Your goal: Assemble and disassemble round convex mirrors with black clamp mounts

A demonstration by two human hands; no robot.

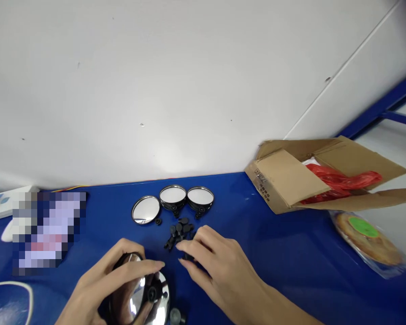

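Note:
My left hand (110,282) is closed round a round chrome mirror (140,300) with a black mount on its back, low in the view. My right hand (213,266) reaches into a small heap of black plastic parts (180,231), its fingers curled and pinched on something I cannot make out. Behind the heap three round mirrors lie on the blue table (274,262): one at the left (145,210), one in the middle (172,196), one at the right (200,197).
An open cardboard box (284,180) with red plastic (338,180) inside stands at the right. A bagged disc with a green label (367,237) lies near it. A white wall rises behind the table. A white object (6,205) sits far left.

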